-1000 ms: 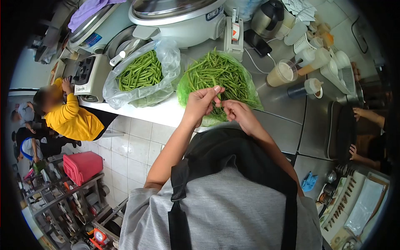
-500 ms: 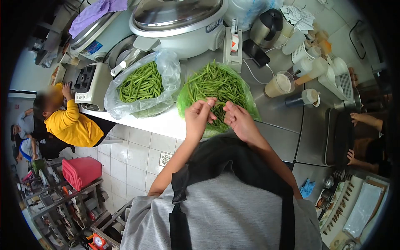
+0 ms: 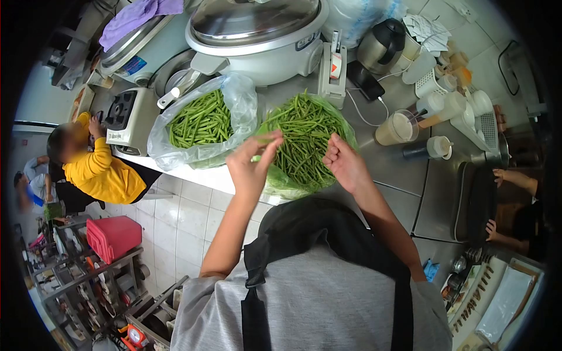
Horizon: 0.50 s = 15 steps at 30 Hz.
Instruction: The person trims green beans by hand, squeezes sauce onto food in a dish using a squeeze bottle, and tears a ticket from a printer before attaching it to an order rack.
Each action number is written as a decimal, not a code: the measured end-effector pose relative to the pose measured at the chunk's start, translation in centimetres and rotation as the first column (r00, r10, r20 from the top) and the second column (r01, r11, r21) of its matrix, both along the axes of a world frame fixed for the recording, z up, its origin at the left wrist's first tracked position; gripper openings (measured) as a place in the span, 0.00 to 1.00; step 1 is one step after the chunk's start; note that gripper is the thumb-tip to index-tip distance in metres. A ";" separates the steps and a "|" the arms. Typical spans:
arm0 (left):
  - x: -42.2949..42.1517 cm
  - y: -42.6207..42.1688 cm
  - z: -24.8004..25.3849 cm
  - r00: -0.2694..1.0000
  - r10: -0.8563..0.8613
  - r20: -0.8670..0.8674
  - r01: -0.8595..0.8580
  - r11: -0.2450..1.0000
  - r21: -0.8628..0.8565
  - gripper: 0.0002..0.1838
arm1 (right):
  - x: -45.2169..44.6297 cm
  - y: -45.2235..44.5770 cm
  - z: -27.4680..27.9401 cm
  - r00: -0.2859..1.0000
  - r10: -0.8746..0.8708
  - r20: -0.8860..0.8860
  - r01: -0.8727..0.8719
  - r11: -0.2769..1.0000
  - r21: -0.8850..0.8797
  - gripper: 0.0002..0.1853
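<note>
Now, bean in hand: light green pieces (image 3: 256, 158) show at your left hand (image 3: 245, 167), to the left of the green bag's near side; they should weigh next to nothing.
Left hand: you have thumb and fingers closed on those pieces.
Right hand: yours (image 3: 348, 167) is by the green bag's right edge, fingers curled toward the thumb; whether anything is pinched there, I cannot tell.
Long beans: the heap (image 3: 304, 131) lies in the green bag (image 3: 278, 182), slim and tangled. Expect each to be springy but crisp, bending a little and then snapping; if damp, it may slip in your fingers.
Where to hold: pinch close to an end, thumb against forefinger, gently enough not to bruise the skin.
Cut beans: shorter lengths (image 3: 199, 120) fill the clear bag (image 3: 244, 99), left of the green bag.
Bag handling: both look thin and limp, so take a gathered rim, never one thin fold.
Farther out: the large cooker (image 3: 252, 58) stands behind the green bag on the worktop (image 3: 393, 169); a cup of beige liquid (image 3: 395, 130) is to its right.
</note>
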State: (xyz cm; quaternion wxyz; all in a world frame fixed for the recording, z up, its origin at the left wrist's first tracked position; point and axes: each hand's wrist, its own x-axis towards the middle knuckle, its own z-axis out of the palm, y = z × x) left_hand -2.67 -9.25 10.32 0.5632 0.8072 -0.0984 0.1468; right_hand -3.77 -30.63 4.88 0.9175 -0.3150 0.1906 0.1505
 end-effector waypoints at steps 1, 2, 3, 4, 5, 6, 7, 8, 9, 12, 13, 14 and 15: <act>0.6 0.2 0.3 0.997 -0.015 -0.071 0.013 1.000 -0.021 0.07 | -0.1 0.5 0.4 1.000 0.013 0.009 -0.013 1.000 -0.027 0.08; 1.0 0.3 0.5 0.990 -0.030 -0.139 0.024 0.999 -0.043 0.08 | 0.0 0.9 0.8 0.999 0.028 0.021 -0.026 0.998 -0.054 0.08; 1.4 0.2 0.7 0.999 -0.045 -0.029 0.046 0.998 0.041 0.08 | 0.0 1.3 1.2 0.998 0.036 0.043 -0.031 0.992 -0.125 0.08; 1.6 0.0 0.8 0.994 -0.069 0.079 0.059 0.990 0.129 0.09 | 0.0 1.8 1.5 0.997 0.046 0.064 -0.033 0.980 -0.194 0.07; 1.6 -0.3 1.1 0.979 -0.102 0.179 0.062 0.974 0.218 0.10 | 0.0 2.0 1.7 0.995 0.056 0.081 -0.033 0.965 -0.262 0.07; 1.4 -0.4 1.5 0.979 -0.141 0.148 0.094 0.954 0.285 0.13 | -0.1 2.0 1.8 0.981 0.130 0.145 -0.069 0.929 -0.364 0.07; 1.5 -0.5 1.7 0.969 -0.199 0.149 0.135 0.926 0.353 0.13 | -0.2 2.0 1.9 0.958 0.209 0.199 -0.095 0.880 -0.466 0.07; 1.7 -0.6 1.8 0.955 -0.256 0.148 0.174 0.891 0.419 0.14 | -0.3 1.9 1.8 0.926 0.291 0.242 -0.109 0.818 -0.564 0.06; 1.8 -0.7 1.9 0.939 -0.313 0.144 0.209 0.851 0.482 0.14 | -0.5 1.9 1.8 0.921 0.283 0.267 -0.086 0.816 -0.571 0.05; 1.9 -0.5 1.6 0.932 -0.354 0.083 0.262 0.813 0.521 0.15 | -0.6 1.9 2.0 0.881 0.290 0.375 0.019 0.769 -0.638 0.06; 1.8 -0.4 1.6 0.927 -0.370 0.061 0.283 0.796 0.536 0.15 | -0.6 1.8 2.3 0.849 0.313 0.426 0.079 0.722 -0.687 0.06; 1.7 -0.5 1.7 0.927 -0.368 0.077 0.273 0.800 0.534 0.15 | -0.7 1.6 2.6 0.814 0.338 0.471 0.142 0.672 -0.727 0.06; 1.6 -0.6 1.8 0.926 -0.365 0.092 0.264 0.805 0.532 0.15 | -0.9 1.4 3.0 0.809 0.376 0.451 0.134 0.629 -0.766 0.07</act>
